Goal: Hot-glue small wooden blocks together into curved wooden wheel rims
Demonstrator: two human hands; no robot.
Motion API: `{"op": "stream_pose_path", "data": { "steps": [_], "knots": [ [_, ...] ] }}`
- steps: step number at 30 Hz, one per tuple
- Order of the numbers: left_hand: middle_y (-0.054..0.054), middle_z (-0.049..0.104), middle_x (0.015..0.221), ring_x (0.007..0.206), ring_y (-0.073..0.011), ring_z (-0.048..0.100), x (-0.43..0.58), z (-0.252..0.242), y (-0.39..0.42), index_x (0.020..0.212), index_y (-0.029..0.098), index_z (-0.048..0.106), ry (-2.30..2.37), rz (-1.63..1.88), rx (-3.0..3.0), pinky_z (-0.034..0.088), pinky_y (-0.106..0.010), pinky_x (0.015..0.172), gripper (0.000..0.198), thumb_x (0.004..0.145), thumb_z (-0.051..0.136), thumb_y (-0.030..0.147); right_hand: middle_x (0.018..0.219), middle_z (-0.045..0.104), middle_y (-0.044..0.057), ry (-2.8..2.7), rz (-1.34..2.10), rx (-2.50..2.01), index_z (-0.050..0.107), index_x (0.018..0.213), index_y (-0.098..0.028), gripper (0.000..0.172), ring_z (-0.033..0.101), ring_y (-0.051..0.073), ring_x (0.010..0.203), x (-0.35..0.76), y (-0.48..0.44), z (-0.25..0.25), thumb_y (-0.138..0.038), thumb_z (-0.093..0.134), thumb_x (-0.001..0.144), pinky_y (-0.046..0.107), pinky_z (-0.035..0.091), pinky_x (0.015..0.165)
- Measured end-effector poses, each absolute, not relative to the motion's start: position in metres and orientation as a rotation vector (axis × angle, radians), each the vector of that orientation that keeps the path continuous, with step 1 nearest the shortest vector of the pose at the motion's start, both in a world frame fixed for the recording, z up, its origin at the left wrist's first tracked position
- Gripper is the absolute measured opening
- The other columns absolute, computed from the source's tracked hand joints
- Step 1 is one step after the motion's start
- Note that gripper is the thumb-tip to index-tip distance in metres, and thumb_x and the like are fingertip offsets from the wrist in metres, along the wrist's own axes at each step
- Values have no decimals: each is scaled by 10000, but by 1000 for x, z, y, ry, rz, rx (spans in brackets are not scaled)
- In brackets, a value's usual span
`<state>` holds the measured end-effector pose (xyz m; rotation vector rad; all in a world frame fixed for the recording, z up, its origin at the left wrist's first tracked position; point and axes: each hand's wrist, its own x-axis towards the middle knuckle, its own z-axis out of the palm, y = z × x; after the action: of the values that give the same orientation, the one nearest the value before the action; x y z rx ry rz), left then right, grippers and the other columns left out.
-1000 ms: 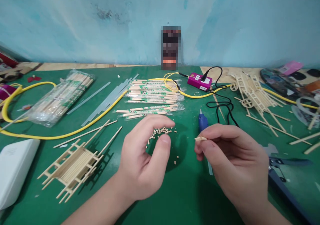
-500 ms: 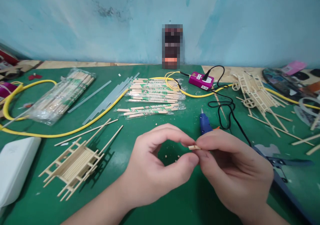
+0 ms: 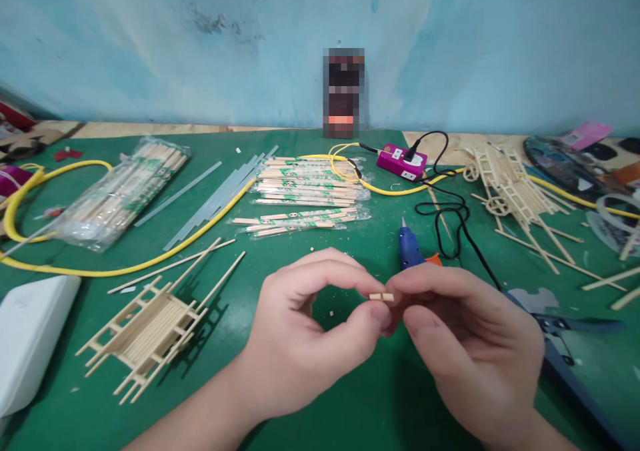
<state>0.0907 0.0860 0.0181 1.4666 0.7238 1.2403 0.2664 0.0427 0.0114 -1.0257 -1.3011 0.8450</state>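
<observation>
Between the thumb and index finger of my left hand is a short wooden stick piece with a dark mark across its middle. My right hand is right beside it, thumb apart from the curled index finger, whose tip is at or just behind the piece. A blue hot glue gun lies beyond my right hand, partly hidden by it. To the left of my hands stands a small cart-like frame of thin sticks with two long shafts.
Packed chopsticks and clear glue sticks lie farther back. A yellow cord runs across the table to a purple power strip. Blue-handled cutters lie right; another stick model with wheels stands behind. A white box is left.
My right thumb has lifted off the wooden piece, and more of the piece shows. Both hands have shifted slightly left.
</observation>
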Motion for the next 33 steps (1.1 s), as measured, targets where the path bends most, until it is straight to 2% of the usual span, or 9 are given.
{"op": "stream_pose_path", "data": {
  "steps": [3,6,22,28,33],
  "knots": [
    [-11,842,841,814,-150,780,90,19,86,955,211,851,749,1252,1512,646,-255,821,216,875,838,10,893,841,-17,-1211,1006,-1044,846,1142,-332,297,799,120,706,267,39,9,-84,726,1029,177,683,670],
    [-13,839,826,831,-160,782,90,19,85,944,206,848,761,1262,1556,646,-268,830,217,868,835,4,871,844,-29,-1169,1080,-1042,850,1103,-342,230,801,109,688,268,39,10,-137,771,1038,154,675,663],
    [-29,841,810,813,-196,767,89,17,87,960,215,839,735,1287,1642,641,-348,831,219,872,842,15,853,817,-74,-1409,867,-1052,805,1047,-290,284,756,55,700,269,44,21,-21,749,976,89,618,684],
    [-31,840,795,792,-199,770,90,17,88,965,218,842,724,1311,1666,648,-357,821,210,878,846,27,844,823,-56,-1373,914,-1033,830,1066,-301,283,768,79,686,269,43,21,-38,748,1003,132,637,664],
    [-37,843,820,805,-208,775,89,19,85,978,232,848,747,1310,1641,656,-362,809,218,890,842,33,835,838,4,-1159,1076,-1016,863,1080,-318,174,800,151,658,269,41,18,-177,763,1064,234,688,621]
  ]
}}
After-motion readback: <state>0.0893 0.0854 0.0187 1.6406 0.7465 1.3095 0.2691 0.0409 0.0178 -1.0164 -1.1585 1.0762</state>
